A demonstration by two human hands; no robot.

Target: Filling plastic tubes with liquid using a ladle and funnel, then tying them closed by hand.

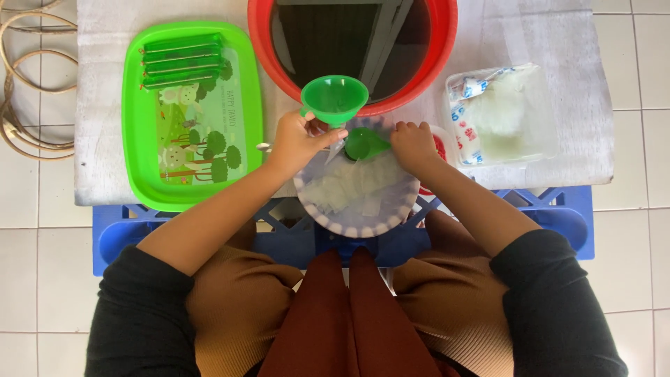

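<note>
Here my left hand (296,139) was closed around the spout of the green funnel (335,98), thumb and fingers pinched together just under its bowl, with what looked like a thin clear plastic sleeve (336,149) gathered at the spout between my fingertips. My right hand (413,145) was clamped on the handle of a small green scoop (366,144), its bowl lying between my two hands, just beside the funnel's tip. Both hung over the round dish (356,227) holding clear plastic pieces, right below my wrists.

I judged the funnel light and stiff, easy to pinch at the neck, though smooth plastic that might turn slippery when wet. The sleeve seemed flimsy and limp, best held bunched tight against the spout so it would not slide off. The scoop felt a rigid, light thing to hold by its tail.

Beyond my fingers stood the red basin (259,42) of dark liquid; out past my left hand lay the green tray (136,139) with filled green sticks (183,61), and past my right a clear container (544,139) with a plastic bag (488,105), all on the tabletop (572,63).
</note>
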